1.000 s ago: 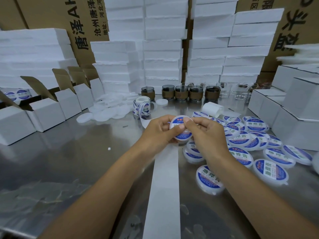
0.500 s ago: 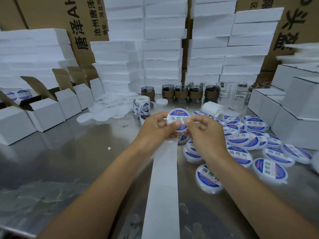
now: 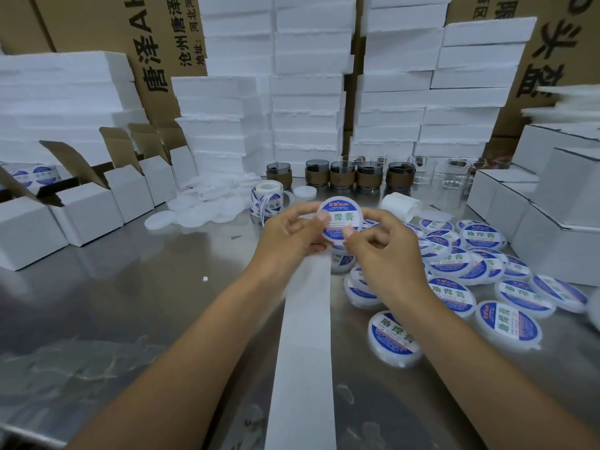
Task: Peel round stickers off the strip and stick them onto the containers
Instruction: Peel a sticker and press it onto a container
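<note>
Nearest, along the shiny steel table [image 3: 130, 303]: long white paper backing strip [image 3: 302, 368], blurred, vanishing under the hands. Just beyond, lifted off the table and pinched between left hand [image 3: 290, 233] and right hand [image 3: 381, 251], thumbs on its face: shallow round white plastic container [image 3: 341, 222] bearing a blue-and-white round sticker [image 3: 344, 214]. Probably light, stiff, slick at the rim; best gripped by the edge, thumbs smoothing the thin, crease-prone label. Hidden by fingers: lower sticker edge, so cannot tell whether fully stuck. To the right, heap of labelled containers [image 3: 451, 295]. Farther off, small roll of stickers [image 3: 268, 201]; unlabelled translucent discs [image 3: 207, 212], hard to make out.
</note>
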{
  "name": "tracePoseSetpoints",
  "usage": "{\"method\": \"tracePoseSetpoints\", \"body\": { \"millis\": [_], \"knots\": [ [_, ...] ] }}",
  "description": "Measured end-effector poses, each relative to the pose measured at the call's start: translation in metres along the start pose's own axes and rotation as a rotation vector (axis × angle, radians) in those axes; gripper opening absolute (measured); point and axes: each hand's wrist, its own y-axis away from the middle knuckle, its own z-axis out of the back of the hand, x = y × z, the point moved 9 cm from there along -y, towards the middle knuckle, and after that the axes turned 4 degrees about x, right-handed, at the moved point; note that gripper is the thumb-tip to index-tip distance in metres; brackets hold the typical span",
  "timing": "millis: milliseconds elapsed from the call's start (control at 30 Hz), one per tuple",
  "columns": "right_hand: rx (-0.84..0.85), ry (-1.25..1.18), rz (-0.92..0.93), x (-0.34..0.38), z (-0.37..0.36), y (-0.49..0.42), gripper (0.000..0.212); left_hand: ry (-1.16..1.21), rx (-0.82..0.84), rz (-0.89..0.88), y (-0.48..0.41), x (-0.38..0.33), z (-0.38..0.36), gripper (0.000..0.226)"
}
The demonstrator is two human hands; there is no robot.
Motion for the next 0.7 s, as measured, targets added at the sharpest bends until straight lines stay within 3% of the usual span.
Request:
{"method": "tracePoseSetpoints", "body": {
  "millis": [167,300,467,567,700],
  "knots": [
    [-0.228,0.127,0.002,-0.008,0.043,-0.006,0.032,0.032,-0.424,-0.051,0.0,-0.008,0.053,0.006],
    [-0.289,0.339,-0.095,-0.024,0.06,-0.009,0.039,-0.004,-0.58,0.031,0.0,0.004,0.083,0.008],
    [-0.289,0.652,-0.13,-0.026,0.065,-0.008,0.034,0.012,-0.465,0.2,-0.011,0.027,0.082,0.002],
    [-0.285,0.854,-0.083,-0.014,0.06,-0.006,0.036,0.026,-0.365,0.229,-0.017,0.031,0.076,0.011],
    [-0.202,0.867,0.087,0.003,0.039,-0.002,0.031,0.052,-0.287,0.23,-0.021,0.032,0.072,0.01]
  ]
}}
